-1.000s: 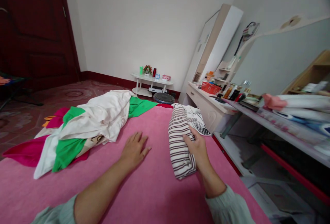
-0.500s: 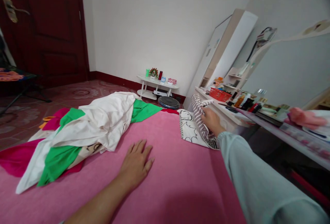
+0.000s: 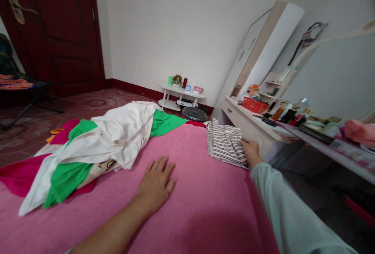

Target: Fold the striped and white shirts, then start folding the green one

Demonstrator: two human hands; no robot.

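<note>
My left hand (image 3: pixel 156 180) lies palm down on the pink bed cover (image 3: pixel 190 203), fingers stretched out and holding nothing. At the right edge of the bed, my right hand (image 3: pixel 250 150) has its fingers closed at the side of a folded striped garment (image 3: pixel 225 141). This cloth has dark and pale stripes and lies mostly flat, with wrinkles near my fingertips. To the left of my left hand is a loose heap of clothes, with a white garment (image 3: pixel 117 137) on top and green cloth (image 3: pixel 166 123) showing beneath it.
A white dressing table (image 3: pixel 249 121) stands beside the bed on the right, with a red basket (image 3: pixel 254 105) and several bottles. Beyond the bed are a low white stand (image 3: pixel 181 92) and a round dark object (image 3: pixel 194 114) on the floor. A folding chair (image 3: pixel 32 90) stands left.
My right hand has brought the raised striped part down over the white, line-drawn part, which is now covered. My left hand has stayed in place. The view has turned slightly.
</note>
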